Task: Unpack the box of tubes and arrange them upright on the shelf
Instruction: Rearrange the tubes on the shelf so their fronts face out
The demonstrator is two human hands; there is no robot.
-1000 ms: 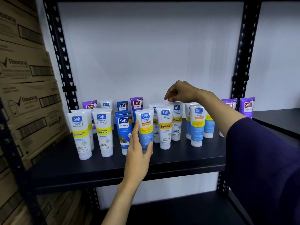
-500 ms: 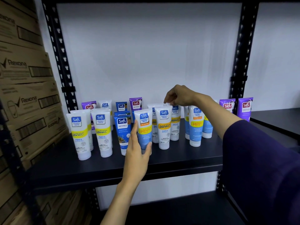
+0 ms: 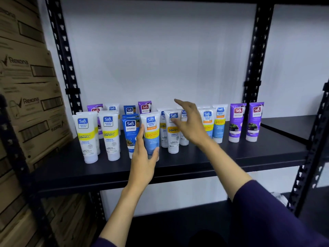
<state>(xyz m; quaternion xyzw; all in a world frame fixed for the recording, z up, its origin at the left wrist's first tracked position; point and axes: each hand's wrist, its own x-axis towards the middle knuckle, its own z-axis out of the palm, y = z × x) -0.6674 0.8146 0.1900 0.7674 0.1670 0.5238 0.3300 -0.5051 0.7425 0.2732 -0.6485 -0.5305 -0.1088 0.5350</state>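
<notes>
White tubes (image 3: 86,138) are banded yellow, purple tubes (image 3: 236,122) are seen at the black shelf's (image 3: 267,154) right edge.

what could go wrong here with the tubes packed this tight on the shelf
1. The right hand, open with spread fingers, hovers among close-set upright tubes; it could knock the white Vitamin C tube and topple its neighbours.
2. The left hand grips the blue-and-white tube right beside the blue Naturals tube; shifting it may tip that one.
</notes>
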